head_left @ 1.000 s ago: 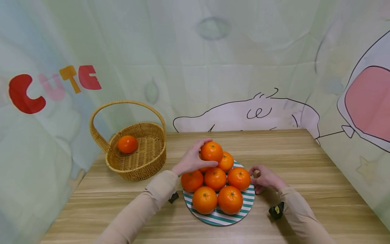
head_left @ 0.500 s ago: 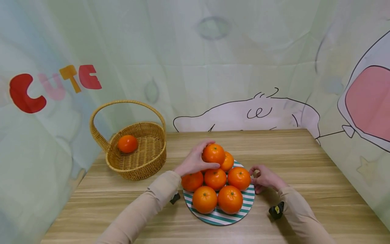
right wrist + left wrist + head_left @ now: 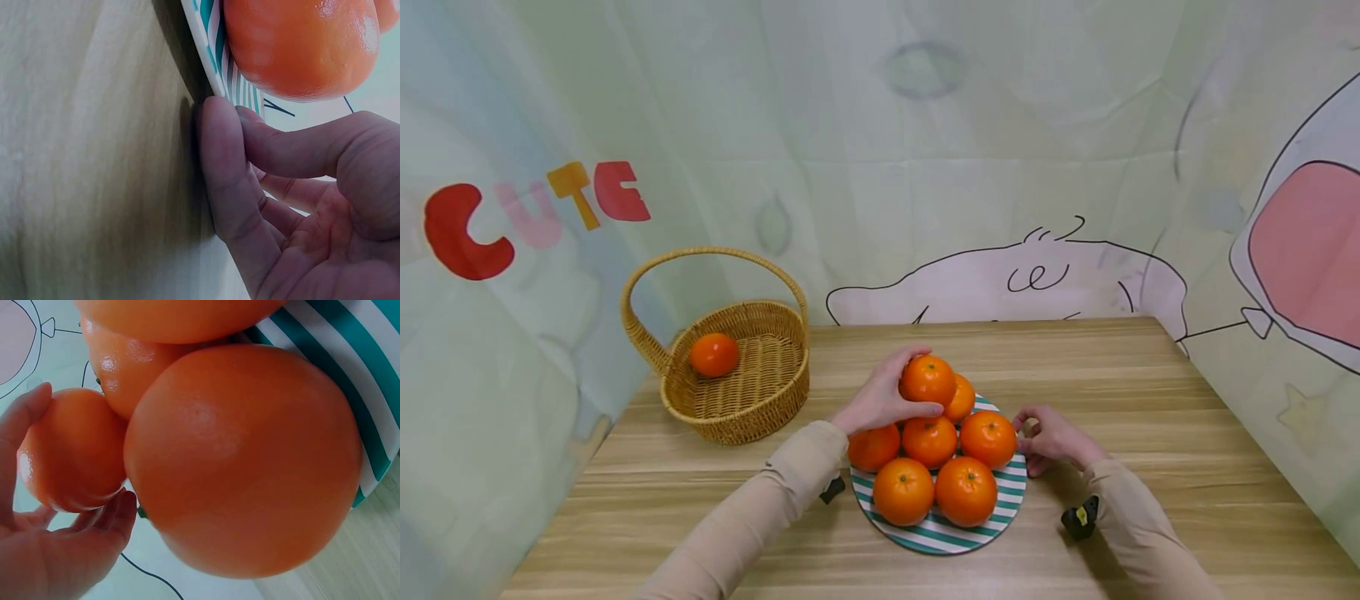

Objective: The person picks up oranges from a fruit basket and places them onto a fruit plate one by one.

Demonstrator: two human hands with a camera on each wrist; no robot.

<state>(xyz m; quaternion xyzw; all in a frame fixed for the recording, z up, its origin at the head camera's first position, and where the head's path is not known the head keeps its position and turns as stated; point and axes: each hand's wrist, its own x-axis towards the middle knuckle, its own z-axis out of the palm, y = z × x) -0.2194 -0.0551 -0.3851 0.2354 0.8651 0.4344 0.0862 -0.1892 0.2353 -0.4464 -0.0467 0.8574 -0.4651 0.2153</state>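
My left hand [image 3: 880,400] grips an orange [image 3: 928,380] at the top of a pile, its fingers behind the fruit and its thumb in front. In the left wrist view that orange [image 3: 72,450] sits between thumb and fingers, close against its neighbours; a larger-looking near orange [image 3: 244,462] fills the middle. Several more oranges lie on a round plate [image 3: 943,546] with green and white stripes, one of them a front orange [image 3: 967,492]. At the plate's right edge, my right hand [image 3: 1052,442] pinches the rim [image 3: 212,62] between thumb and finger.
A wicker basket [image 3: 775,408] with a tall arched handle [image 3: 711,251] stands at the back left, one orange [image 3: 714,355] inside. The wooden table [image 3: 1187,467] ends at a printed curtain [image 3: 865,192] behind and at both sides.
My left hand, holding the orange, has shifted slightly right and towards me over the pile, mostly in the first half second. My right hand stays at the plate's rim.
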